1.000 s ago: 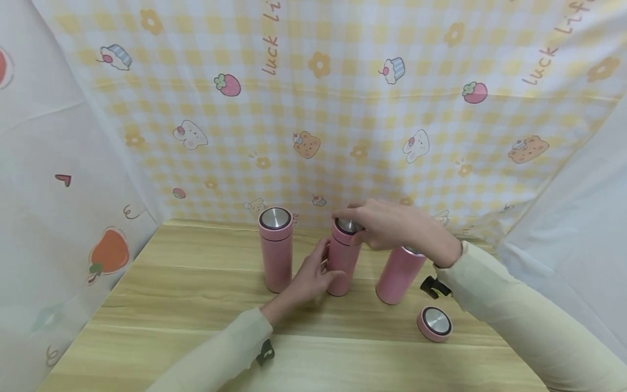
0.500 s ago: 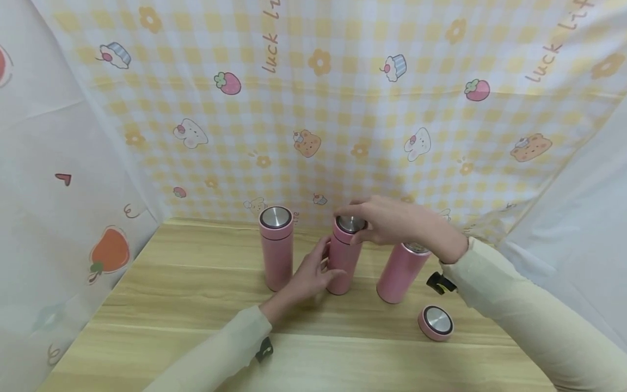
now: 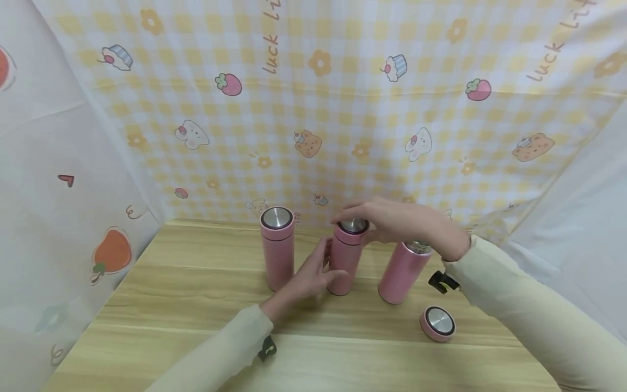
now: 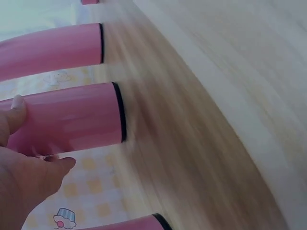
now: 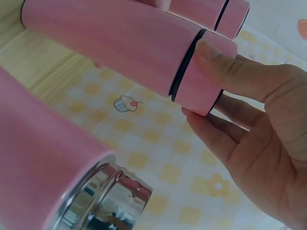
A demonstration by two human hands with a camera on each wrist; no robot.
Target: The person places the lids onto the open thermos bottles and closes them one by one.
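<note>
Three pink thermos bottles stand in a row on the wooden table. My left hand (image 3: 308, 275) holds the body of the middle thermos (image 3: 345, 264) low down, thumb in front and fingers at its side. From above, my right hand (image 3: 399, 220) grips that bottle's lid (image 5: 204, 84), which has a steel disc on top. In the right wrist view thumb and fingers pinch the lid from opposite sides, just above the black ring. The right-hand thermos (image 3: 401, 275) has no lid on, and its shiny steel neck (image 5: 115, 196) shows.
A loose pink lid (image 3: 438, 323) lies on the table (image 3: 362, 359) at the right, steel disc up. The left thermos (image 3: 277, 261) has its lid on, close to my left forearm. A yellow checked cloth (image 3: 313, 109) hangs right behind the bottles.
My right hand has turned slightly round the middle thermos's lid, its thumb shifting towards the far right side. The left hand keeps its hold, and the bottles stay in place.
</note>
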